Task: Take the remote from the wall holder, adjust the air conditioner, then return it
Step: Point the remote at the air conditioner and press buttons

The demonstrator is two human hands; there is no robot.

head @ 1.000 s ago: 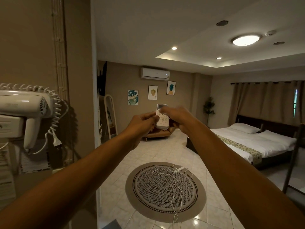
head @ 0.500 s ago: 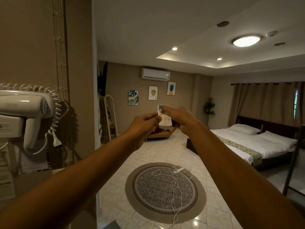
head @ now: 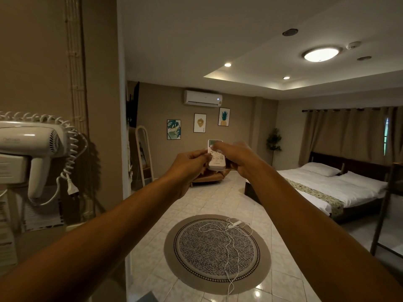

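Both my arms are stretched out in front of me. A white remote (head: 216,159) with a small screen at its top is held upright between my hands, pointing at the white air conditioner (head: 202,98) high on the far wall. My left hand (head: 187,166) grips the remote's left edge. My right hand (head: 237,159) holds its right side, with a finger laid across the upper buttons just below the screen. The wall holder is not in view.
A white hair dryer (head: 32,147) with a coiled cord hangs on the wall at my left. A round patterned rug (head: 216,253) with a white cable (head: 229,238) lies on the tiled floor. A bed (head: 331,188) stands at right, a leaning mirror (head: 144,158) by the corner.
The remote and both hands have risen slightly and stayed close together. My right finger has shifted up over the upper buttons.
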